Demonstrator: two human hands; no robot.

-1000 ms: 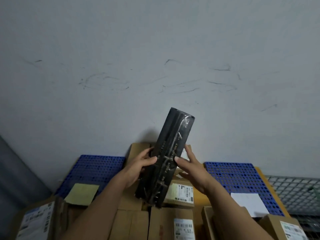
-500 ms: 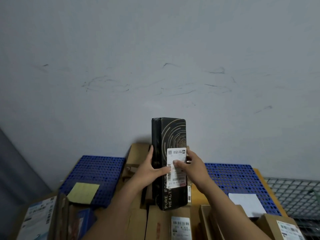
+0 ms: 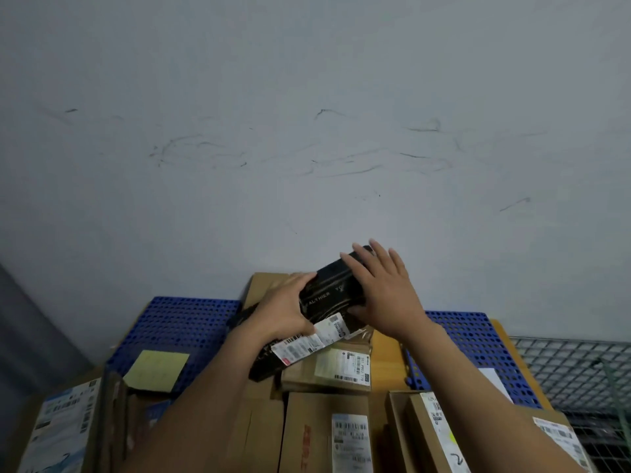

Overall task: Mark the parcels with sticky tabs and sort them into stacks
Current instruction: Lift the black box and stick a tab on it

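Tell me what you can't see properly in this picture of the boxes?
All in the head view:
- Black box: its far end is under the right hand, its middle under the left hand.
- White label on it: print too small and blurred to read.
- Brown boxes at the bottom: cut off by the picture's edge.
- Yellow sticky note: any writing is too faint.

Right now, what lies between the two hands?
In the head view, a long black box with a white shipping label lies tilted between the left hand and right hand.
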